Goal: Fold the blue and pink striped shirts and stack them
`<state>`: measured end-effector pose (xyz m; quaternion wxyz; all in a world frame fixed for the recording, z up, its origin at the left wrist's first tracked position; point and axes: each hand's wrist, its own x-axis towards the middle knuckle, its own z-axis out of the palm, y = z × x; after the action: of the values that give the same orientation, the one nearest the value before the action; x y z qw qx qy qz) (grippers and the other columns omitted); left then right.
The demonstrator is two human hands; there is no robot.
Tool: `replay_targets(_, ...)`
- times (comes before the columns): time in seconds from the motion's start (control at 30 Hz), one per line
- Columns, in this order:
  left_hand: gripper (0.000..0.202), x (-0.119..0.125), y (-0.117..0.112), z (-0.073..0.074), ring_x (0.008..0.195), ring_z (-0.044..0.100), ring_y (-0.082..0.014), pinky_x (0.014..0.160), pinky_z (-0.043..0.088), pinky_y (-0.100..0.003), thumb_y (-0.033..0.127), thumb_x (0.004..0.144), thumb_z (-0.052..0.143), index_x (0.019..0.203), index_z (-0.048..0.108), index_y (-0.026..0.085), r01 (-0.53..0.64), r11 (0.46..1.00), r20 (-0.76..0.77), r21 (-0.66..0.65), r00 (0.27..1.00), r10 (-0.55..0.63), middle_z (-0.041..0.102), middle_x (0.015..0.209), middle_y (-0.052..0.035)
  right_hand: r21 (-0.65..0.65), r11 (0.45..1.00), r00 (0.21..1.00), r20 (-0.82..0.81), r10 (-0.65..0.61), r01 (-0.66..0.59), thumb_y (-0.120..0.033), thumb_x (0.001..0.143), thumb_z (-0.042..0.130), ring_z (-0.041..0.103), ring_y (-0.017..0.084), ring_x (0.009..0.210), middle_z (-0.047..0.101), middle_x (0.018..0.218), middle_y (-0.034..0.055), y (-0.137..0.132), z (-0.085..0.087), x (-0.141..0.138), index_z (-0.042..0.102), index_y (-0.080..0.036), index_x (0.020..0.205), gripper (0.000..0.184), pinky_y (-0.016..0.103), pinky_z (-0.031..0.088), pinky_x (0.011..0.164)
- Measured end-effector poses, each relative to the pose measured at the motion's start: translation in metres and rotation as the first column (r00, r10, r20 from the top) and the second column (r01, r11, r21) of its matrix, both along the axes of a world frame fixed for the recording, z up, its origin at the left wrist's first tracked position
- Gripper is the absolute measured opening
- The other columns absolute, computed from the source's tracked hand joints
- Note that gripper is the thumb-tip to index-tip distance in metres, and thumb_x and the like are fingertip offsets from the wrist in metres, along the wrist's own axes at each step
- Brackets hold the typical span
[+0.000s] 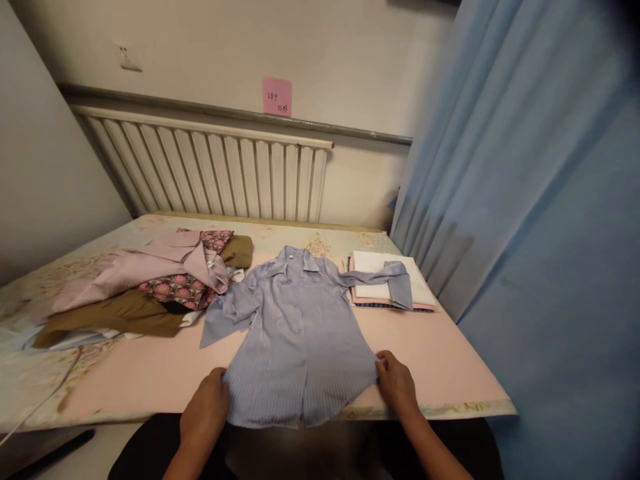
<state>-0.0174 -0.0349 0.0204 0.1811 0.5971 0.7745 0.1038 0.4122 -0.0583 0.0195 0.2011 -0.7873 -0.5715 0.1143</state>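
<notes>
A light blue striped shirt (300, 327) lies spread face up on the pink table top (440, 353), collar away from me. My left hand (206, 407) pinches its lower left hem at the table's front edge. My right hand (396, 382) pinches the lower right hem corner. The shirt's right sleeve drapes over a stack of folded clothes (380, 285). Its left sleeve lies crumpled toward a pile of garments.
A heap of unfolded clothes (150, 283), pink, floral and olive brown, lies at the left. A white radiator (210, 163) runs along the back wall with a pink note (277, 96) above it. A blue curtain (530, 200) hangs close on the right.
</notes>
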Motion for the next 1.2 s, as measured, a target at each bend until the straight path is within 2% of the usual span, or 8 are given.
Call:
replay_targets(0.17, 0.034, -0.001, -0.004, 0.001, 0.103, 0.062, -0.0262, 0.085, 0.046, -0.039, 0.027, 0.091, 0.031, 0.117, 0.051, 0.018, 0.031, 0.999, -0.014, 0.018, 0.999, -0.031, 0.063, 0.114, -0.0135, -0.004, 1.0, 0.999, 0.053, 0.011, -0.011, -0.023, 0.091, 0.04, 0.062, 0.02, 0.075, 0.067, 0.08, 0.0028, -0.005, -0.003, 0.003, 0.058, -0.021, 0.102, 0.021, 0.027, 0.037, 0.066)
replay_targets(0.33, 0.039, 0.014, -0.018, 0.013, 0.098, 0.06, -0.0301, 0.084, 0.046, -0.043, 0.028, 0.091, 0.035, 0.121, 0.053, 0.012, 0.116, 0.974, -0.306, 0.197, 0.951, -0.051, 0.063, 0.103, -0.0152, 0.292, 0.945, 0.974, 0.208, 0.085, -0.145, -0.019, 0.089, 0.042, 0.056, 0.027, 0.094, 0.063, 0.096, 0.0129, -0.011, 0.004, -0.007, 0.059, -0.015, 0.101, 0.021, 0.039, 0.042, 0.087)
replay_targets(0.43, 0.04, 0.039, -0.034, 0.007, 0.102, 0.058, -0.0296, 0.09, 0.046, -0.044, 0.031, 0.092, 0.039, 0.124, 0.053, 0.011, 0.307, 0.875, -0.385, 0.374, 0.91, -0.155, 0.061, 0.11, -0.0162, 0.423, 0.849, 0.947, 0.192, 0.258, -0.317, -0.019, 0.09, 0.043, 0.055, 0.026, 0.095, 0.062, 0.097, 0.0113, -0.02, 0.01, -0.029, 0.058, -0.019, 0.103, 0.02, 0.043, 0.045, 0.087)
replay_targets(0.53, 0.042, 0.068, -0.053, -0.015, 0.117, 0.053, -0.0255, 0.1, 0.043, -0.04, 0.031, 0.09, 0.047, 0.13, 0.05, 0.019, 0.548, 0.667, -0.389, 0.506, 0.834, -0.391, 0.059, 0.125, -0.0117, 0.453, 0.71, 0.836, 0.189, 0.515, -0.539, -0.016, 0.088, 0.048, 0.055, 0.024, 0.105, 0.062, 0.11, 0.01, -0.034, 0.006, -0.057, 0.055, -0.021, 0.113, 0.026, 0.043, 0.047, 0.092)
replay_targets(0.6, 0.052, 0.086, -0.061, -0.031, 0.127, 0.047, -0.0245, 0.103, 0.042, -0.038, 0.025, 0.088, 0.049, 0.139, 0.041, 0.023, 0.668, 0.564, -0.44, 0.485, 0.744, -0.503, 0.053, 0.136, -0.0082, 0.404, 0.623, 0.733, 0.228, 0.641, -0.67, -0.014, 0.084, 0.053, 0.051, 0.025, 0.117, 0.058, 0.124, 0.0114, -0.043, -0.004, -0.075, 0.052, -0.02, 0.122, 0.038, 0.045, 0.045, 0.099)
replay_targets(0.77, 0.066, 0.105, -0.062, -0.054, 0.13, 0.045, -0.0232, 0.102, 0.042, -0.039, 0.001, 0.078, 0.042, 0.14, 0.043, 0.026, 0.745, 0.503, -0.578, 0.439, 0.662, -0.477, 0.053, 0.139, -0.0032, 0.235, 0.496, 0.549, 0.346, 0.761, -0.836, -0.016, 0.076, 0.061, 0.04, 0.029, 0.132, 0.049, 0.14, 0.0133, -0.045, -0.036, -0.098, 0.047, -0.018, 0.133, 0.058, 0.051, 0.039, 0.106)
replay_targets(0.93, 0.066, 0.099, -0.056, -0.059, 0.131, 0.044, -0.0222, 0.101, 0.041, -0.037, -0.001, 0.078, 0.04, 0.139, 0.046, 0.024, 0.765, 0.478, -0.602, 0.431, 0.639, -0.479, 0.053, 0.141, -0.0024, 0.296, 0.496, 0.577, 0.448, 0.683, -0.816, -0.004, 0.077, 0.048, 0.046, 0.025, 0.129, 0.055, 0.135, 0.0109, -0.035, -0.053, -0.103, 0.048, -0.019, 0.132, 0.057, 0.051, 0.042, 0.104)
replay_targets(1.2, 0.086, 0.101, -0.062, -0.054, 0.136, 0.038, -0.0212, 0.106, 0.037, -0.038, -0.007, 0.061, 0.039, 0.142, 0.041, 0.024, 0.71, 0.543, -0.453, 0.448, 0.704, -0.547, 0.047, 0.146, -0.0007, 0.214, 0.581, 0.619, 0.272, 0.737, -0.785, -0.005, 0.065, 0.05, 0.038, 0.026, 0.134, 0.048, 0.142, 0.0105, -0.043, -0.04, -0.107, 0.047, -0.018, 0.134, 0.07, 0.051, 0.031, 0.112)
